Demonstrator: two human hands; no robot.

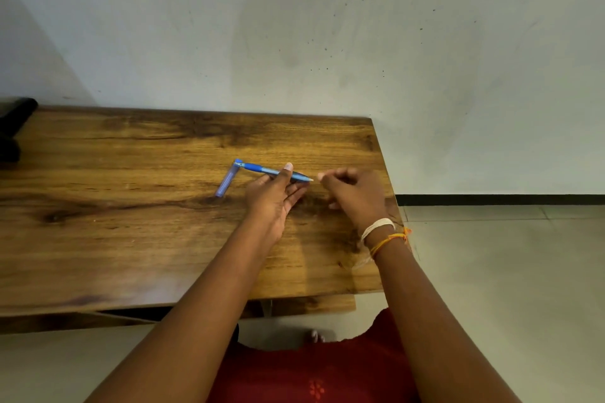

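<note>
A blue mechanical pencil [258, 169] is held above the wooden table [131, 206], its tip pointing right. My left hand [273, 199] pinches it between thumb and fingers near the tip end. My right hand [352, 193] hovers just right of the tip with fingers curled and thumb and forefinger pressed together; whether something tiny sits between them cannot be told. A small translucent blue tube [226, 180] lies on the table left of my left hand, under the pencil's back end.
The table's right edge [388, 186] runs close to my right hand, with tiled floor beyond. A wall stands behind the table. A dark object [14, 118] sits at the table's far left corner. Thread bands circle my right wrist.
</note>
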